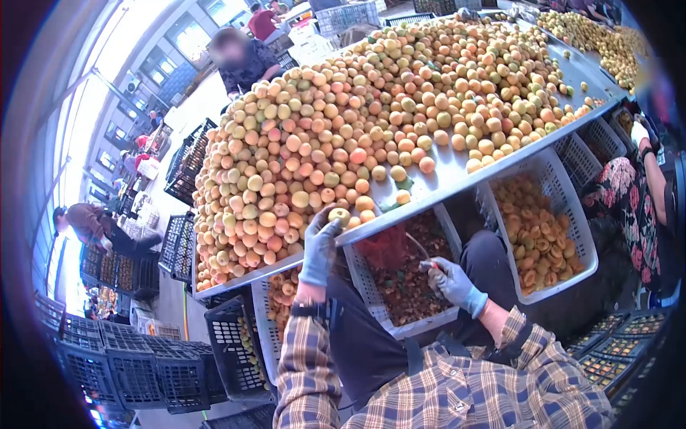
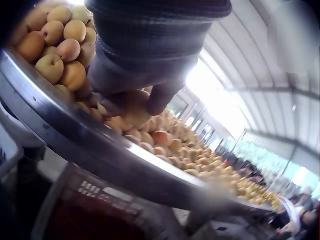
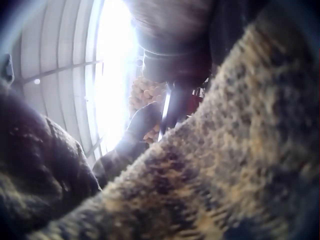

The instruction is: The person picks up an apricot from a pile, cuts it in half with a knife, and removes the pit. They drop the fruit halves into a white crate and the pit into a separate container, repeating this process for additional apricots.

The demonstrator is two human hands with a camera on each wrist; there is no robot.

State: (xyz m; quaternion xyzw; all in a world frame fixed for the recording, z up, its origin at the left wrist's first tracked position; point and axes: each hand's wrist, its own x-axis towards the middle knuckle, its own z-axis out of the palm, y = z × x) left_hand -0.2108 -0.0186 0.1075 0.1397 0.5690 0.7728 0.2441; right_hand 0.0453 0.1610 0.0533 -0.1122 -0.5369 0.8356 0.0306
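Observation:
In the head view my gloved left hand [image 1: 321, 250] pinches a yellow-green apricot [image 1: 339, 216] at the near edge of the metal table [image 1: 446, 168]. The left wrist view shows this apricot [image 2: 136, 107] between thumb and fingers, close over the heap. My gloved right hand [image 1: 457, 284] grips a red-handled tool [image 1: 428, 265] with a thin curved metal end. It is held over a pale crate [image 1: 404, 330] of dark scraps between my knees. The right wrist view is mostly blocked by a sleeve [image 3: 200, 170]; a bright metal strip [image 3: 165, 112] shows below the hand.
A large heap of apricots [image 1: 314, 136] covers much of the table. To the right stands a crate [image 1: 592, 257] of split apricots. Another crate [image 1: 261, 307] is beside my left leg. Black crates [image 1: 136, 365] stack at the left. Other people work around the table.

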